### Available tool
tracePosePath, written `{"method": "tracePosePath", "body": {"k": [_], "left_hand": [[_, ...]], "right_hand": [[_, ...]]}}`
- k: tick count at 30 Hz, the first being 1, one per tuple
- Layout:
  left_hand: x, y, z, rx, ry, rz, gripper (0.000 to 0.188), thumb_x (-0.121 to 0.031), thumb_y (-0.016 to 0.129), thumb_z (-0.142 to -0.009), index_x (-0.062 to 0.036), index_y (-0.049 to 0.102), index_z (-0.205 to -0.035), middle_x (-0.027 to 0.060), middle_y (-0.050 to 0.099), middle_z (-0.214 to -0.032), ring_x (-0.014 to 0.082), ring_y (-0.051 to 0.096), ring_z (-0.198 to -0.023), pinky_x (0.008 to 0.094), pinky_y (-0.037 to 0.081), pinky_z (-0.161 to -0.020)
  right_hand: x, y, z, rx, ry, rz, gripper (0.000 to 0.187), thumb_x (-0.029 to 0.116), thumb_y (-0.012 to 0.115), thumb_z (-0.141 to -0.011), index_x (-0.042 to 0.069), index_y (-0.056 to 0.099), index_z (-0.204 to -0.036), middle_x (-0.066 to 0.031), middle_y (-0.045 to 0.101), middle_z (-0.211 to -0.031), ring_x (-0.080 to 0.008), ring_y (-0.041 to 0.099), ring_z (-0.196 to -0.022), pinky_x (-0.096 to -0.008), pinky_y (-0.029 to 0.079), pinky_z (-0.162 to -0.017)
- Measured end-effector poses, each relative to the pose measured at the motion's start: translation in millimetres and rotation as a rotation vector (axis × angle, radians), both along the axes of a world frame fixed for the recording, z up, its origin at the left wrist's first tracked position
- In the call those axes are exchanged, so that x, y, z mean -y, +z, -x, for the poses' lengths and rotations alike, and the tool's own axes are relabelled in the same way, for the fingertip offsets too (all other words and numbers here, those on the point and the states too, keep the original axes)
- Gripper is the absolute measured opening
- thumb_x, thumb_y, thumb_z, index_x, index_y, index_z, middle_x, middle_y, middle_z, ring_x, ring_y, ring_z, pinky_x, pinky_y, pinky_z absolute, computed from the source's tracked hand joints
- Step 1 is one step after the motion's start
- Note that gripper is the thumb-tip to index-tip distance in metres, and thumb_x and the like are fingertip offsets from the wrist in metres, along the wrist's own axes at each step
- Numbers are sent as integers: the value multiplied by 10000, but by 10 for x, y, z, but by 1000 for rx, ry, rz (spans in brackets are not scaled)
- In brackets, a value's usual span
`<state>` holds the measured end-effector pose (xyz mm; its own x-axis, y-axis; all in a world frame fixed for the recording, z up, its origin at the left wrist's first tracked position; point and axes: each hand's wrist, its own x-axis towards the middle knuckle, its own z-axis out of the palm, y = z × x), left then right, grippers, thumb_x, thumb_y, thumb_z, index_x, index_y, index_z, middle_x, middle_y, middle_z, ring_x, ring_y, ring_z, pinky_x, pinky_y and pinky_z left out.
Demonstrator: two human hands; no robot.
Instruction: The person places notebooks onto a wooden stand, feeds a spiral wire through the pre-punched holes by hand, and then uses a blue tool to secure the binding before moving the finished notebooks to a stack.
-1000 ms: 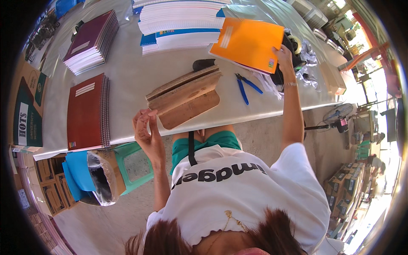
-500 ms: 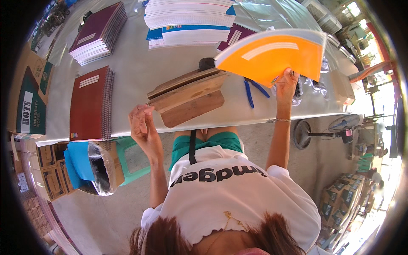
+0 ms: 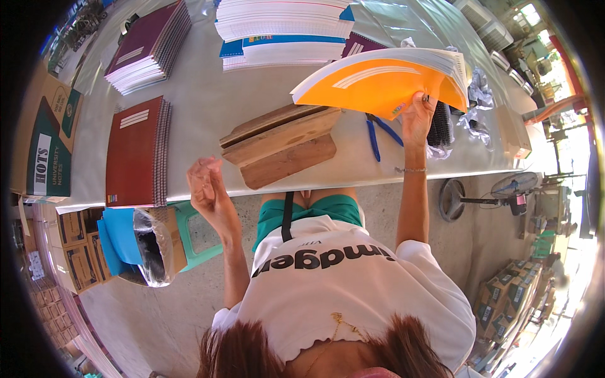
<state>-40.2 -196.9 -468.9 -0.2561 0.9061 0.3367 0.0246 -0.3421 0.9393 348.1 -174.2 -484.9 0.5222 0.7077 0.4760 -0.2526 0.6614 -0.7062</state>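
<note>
1. The right hand (image 3: 417, 123) is clamped on the orange notebook (image 3: 365, 85) by its near edge; gripped only there, it seems, the notebook bows into an arch.
2. The notebook is beyond that hand and mostly to its left, apparently raised above the surface (image 3: 196, 126).
3. The left hand (image 3: 211, 191) looks empty, its fingers loosely bent and apart, just beside the wooden stand (image 3: 283, 150).
4. The stand sits by the surface's front edge, and the pliers (image 3: 373, 140) point their handles toward the person, probably for easy reach.
</note>
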Motion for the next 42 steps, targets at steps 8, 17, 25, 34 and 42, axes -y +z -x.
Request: {"method": "tracePosePath", "body": {"k": [8,17,25,34,42], "left_hand": [[-25,33,-6,-20,7,-36,72,-62,561,-929,-20,616,-950,54,575,-1055,148,526,-1035,339,384,-1008],[-374,223,-43,59,-145,-181,444,-141,719,-834,-28,486,-1195,64,559,-1150,146,523,-1084,299,409,-938],[-752,-389,530,-98,-432,185,482,-1,741,-763,-48,514,-1186,42,570,-1150,144,545,-1041,292,410,-930],[-1014,278,460,-261,-244,-132,620,-428,568,-925,-44,398,-1381,109,495,-1274,188,470,-1190,403,320,-1063],[-995,615,323,112,-206,-104,564,-490,407,-980,-48,459,-1327,49,503,-1009,179,506,-1009,351,385,-943]], "right_hand": [[-105,10,14,45,42,-2,454,97,594,-928,78,420,-1347,-11,573,-1178,-118,537,-1083,-310,441,-932],[13,177,824,522,139,480,481,156,539,-952,16,358,-1375,-57,519,-1253,-141,543,-998,-295,446,-882],[39,94,168,1444,-431,587,560,-47,522,-777,110,505,-1314,-183,518,-1212,-339,432,-1197,-415,304,-1052],[-365,-403,-2061,1434,-846,1144,405,267,630,-862,21,568,-1178,-260,558,-1168,-401,529,-1096,-499,414,-915],[-412,-196,-2178,1116,-781,1069,386,296,794,-658,55,714,-949,-150,704,-929,-296,679,-884,-379,515,-817]]}}
